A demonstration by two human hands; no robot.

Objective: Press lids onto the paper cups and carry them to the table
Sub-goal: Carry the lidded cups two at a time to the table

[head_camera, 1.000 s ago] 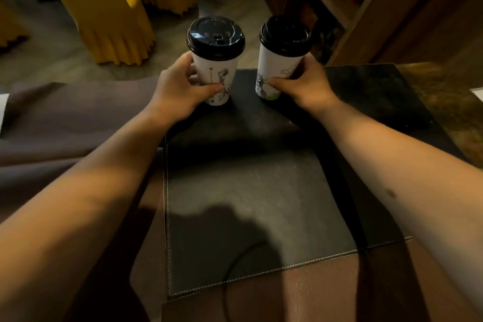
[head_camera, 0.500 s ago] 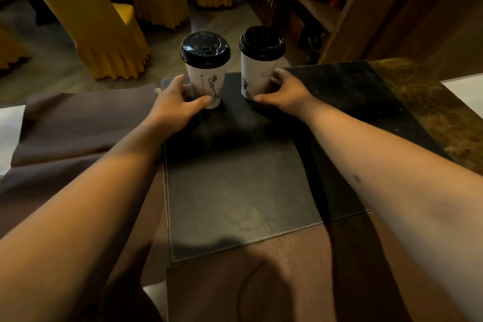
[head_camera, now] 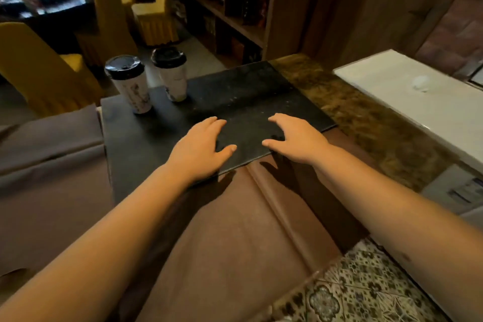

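Note:
Two white paper cups with black lids stand upright at the far left of a black mat [head_camera: 251,97]. The left cup [head_camera: 133,86] is nearer to me, the right cup [head_camera: 173,77] a little behind it. Both hands are off the cups and hover over the mat's near edge. My left hand [head_camera: 200,150] has relaxed, spread fingers and holds nothing. My right hand [head_camera: 294,138] is likewise loose and empty, about a hand's width to the right of the left one.
The mat lies on a brown cloth [head_camera: 222,230] covering the table. A marbled counter [head_camera: 371,123] and a white surface [head_camera: 418,102] run along the right. Yellow covered chairs [head_camera: 39,68] and a wooden bookshelf [head_camera: 235,8] stand beyond the table. Patterned floor tiles [head_camera: 366,290] show at the lower right.
Both hands have let go of the cups and drawn back toward me over the mat. The cups stay standing at the far left. The view has shifted right and back.

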